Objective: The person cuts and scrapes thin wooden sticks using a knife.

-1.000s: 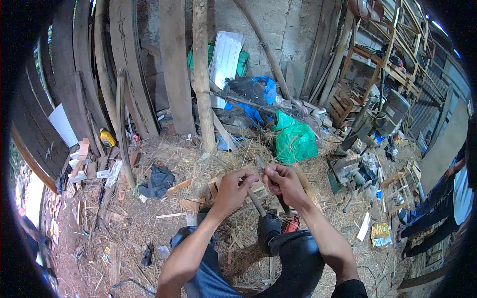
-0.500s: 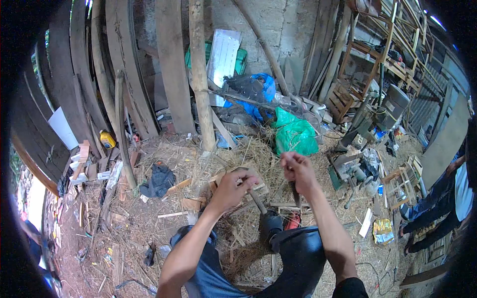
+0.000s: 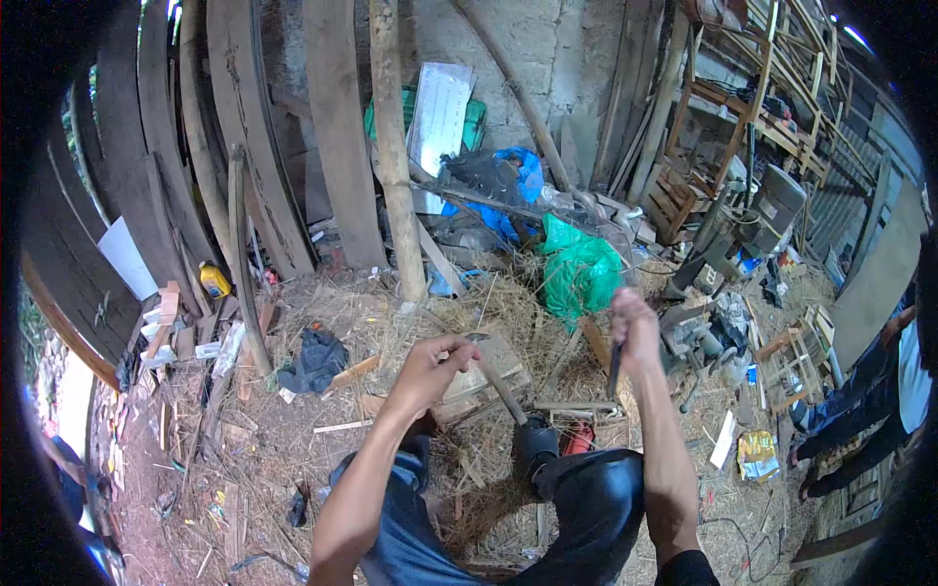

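My left hand (image 3: 435, 371) is over the ground in front of my knees, thumb and fingers pinched together. What lies between the fingertips is too small to make out. Close to them is the upper end of a wooden stick (image 3: 503, 393), which slopes down to my dark boot (image 3: 534, 444). Up and to the right, my right hand (image 3: 637, 327) is closed and slightly blurred. From it a dark, narrow, blade-like tool (image 3: 614, 371) points downward. A pale wooden block (image 3: 484, 381) lies on the straw behind the stick.
A green plastic bag (image 3: 581, 269) lies ahead, by a wooden post (image 3: 396, 156). A black crumpled bag (image 3: 315, 359) is at left, a yellow bottle (image 3: 214, 280) beyond. Metal machinery (image 3: 718, 327) stands at right. Another person's legs (image 3: 865, 420) show at the right edge.
My right hand has moved right and slightly down, carrying the dark tool away from my left hand. My left hand has shifted slightly left, and more of the wooden block shows.
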`<state>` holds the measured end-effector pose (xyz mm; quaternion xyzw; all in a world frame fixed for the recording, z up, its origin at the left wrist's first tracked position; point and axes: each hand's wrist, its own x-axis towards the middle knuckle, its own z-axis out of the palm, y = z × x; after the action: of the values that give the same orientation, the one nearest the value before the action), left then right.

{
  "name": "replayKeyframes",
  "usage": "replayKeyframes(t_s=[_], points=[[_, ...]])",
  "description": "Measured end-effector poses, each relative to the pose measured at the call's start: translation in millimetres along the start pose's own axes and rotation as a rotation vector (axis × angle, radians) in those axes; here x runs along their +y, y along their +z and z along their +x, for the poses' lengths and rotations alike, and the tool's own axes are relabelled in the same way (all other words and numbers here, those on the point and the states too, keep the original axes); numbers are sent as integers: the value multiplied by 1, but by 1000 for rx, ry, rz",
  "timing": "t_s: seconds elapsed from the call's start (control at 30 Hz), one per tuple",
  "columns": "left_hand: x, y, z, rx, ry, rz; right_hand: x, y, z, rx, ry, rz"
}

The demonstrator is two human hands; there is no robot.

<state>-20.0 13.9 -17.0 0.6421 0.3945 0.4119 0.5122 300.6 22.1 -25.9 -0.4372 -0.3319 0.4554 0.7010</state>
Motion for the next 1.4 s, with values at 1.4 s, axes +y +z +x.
replayKeyframes(t_s=[1.4], points=[[14, 7, -2, -138, -39, 116, 11, 32, -5, -54, 68, 92]])
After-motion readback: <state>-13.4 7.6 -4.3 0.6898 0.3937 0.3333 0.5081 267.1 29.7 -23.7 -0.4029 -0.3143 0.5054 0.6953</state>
